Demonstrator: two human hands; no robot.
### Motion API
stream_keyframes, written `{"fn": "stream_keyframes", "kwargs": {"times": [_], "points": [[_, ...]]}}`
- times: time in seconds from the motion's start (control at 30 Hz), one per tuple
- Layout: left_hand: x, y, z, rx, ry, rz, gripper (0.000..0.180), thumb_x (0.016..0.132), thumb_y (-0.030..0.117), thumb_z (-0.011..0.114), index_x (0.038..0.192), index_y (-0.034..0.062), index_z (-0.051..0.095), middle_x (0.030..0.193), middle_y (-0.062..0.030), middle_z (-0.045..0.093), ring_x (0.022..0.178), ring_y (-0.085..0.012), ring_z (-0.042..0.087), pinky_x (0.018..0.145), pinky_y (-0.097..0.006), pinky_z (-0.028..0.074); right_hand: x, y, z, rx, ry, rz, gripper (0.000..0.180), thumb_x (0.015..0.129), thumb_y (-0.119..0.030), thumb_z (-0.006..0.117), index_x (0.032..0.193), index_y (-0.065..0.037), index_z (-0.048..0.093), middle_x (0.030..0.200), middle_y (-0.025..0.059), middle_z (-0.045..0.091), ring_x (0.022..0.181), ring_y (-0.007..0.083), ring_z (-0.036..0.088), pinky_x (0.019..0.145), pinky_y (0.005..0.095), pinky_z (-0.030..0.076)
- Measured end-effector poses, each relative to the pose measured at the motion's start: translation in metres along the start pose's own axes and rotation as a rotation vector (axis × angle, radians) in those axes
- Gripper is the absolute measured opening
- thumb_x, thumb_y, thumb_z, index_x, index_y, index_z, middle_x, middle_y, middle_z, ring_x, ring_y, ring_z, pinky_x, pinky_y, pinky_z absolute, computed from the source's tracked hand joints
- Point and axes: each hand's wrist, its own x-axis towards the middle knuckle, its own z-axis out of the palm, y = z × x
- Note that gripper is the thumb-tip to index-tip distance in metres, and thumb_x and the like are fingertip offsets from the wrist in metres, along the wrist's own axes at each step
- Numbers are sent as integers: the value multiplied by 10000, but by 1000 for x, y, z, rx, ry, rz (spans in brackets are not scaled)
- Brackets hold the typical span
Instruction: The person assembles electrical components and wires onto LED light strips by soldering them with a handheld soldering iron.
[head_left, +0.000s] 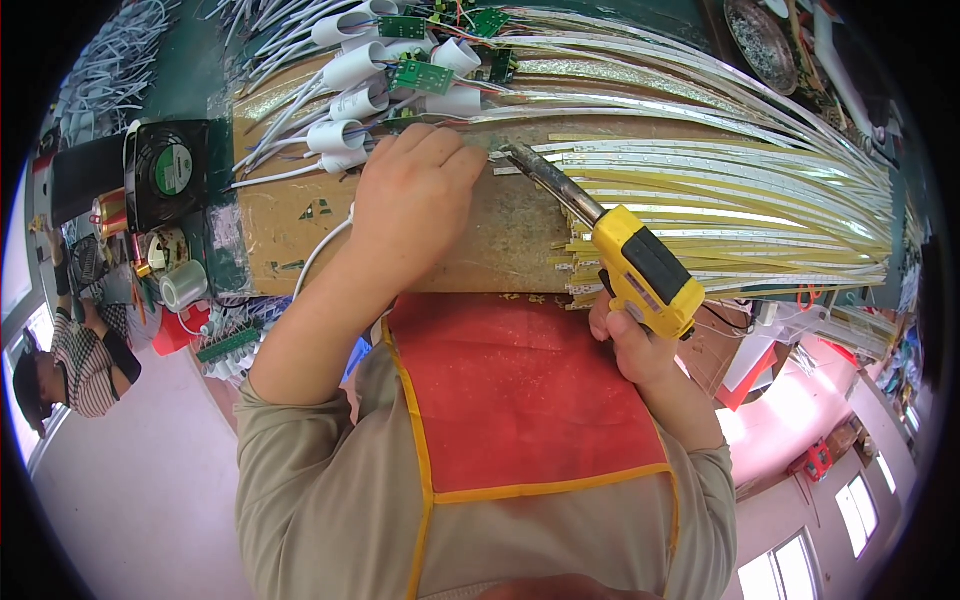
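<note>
Right hand (632, 345) grips the yellow-and-black handle of a soldering iron (640, 265), its grey metal shaft angled up-left with the tip just beside the left hand (415, 190), which is closed, fingers curled, pressing on a thin strip at the far edge of the worn brown board (510, 235) on the table. Long, flat yellow-white LED strips (740, 200) fan out right, crowding that side. White cylindrical caps (350, 100) with white wires and small green circuit boards (420, 75) cluster beyond the left hand; a black fan (165, 170) stands left.

Green round label (173, 170) on fan (166, 176)
</note>
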Motion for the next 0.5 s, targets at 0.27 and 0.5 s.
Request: {"fn": "stream_keyframes", "kwargs": {"times": [0.27, 0.5], "points": [[1, 2, -5, -5, -65, -29, 176, 736, 32, 667, 899, 99, 677, 849, -51, 617, 825, -260, 608, 740, -378, 499, 0, -2, 0, -19, 9, -17, 618, 888, -275, 686, 1342, 50, 423, 756, 76, 527, 593, 140, 475, 546, 270, 409], [1, 1, -2, 8, -13, -8, 103, 725, 103, 589, 816, 102, 635, 814, -41, 579, 841, -239, 587, 694, -376, 459, -2, -2, -4, -39, -5, -1, 614, 887, -279, 683, 1342, 43, 425, 738, 52, 494, 594, 135, 466, 548, 270, 412]]}}
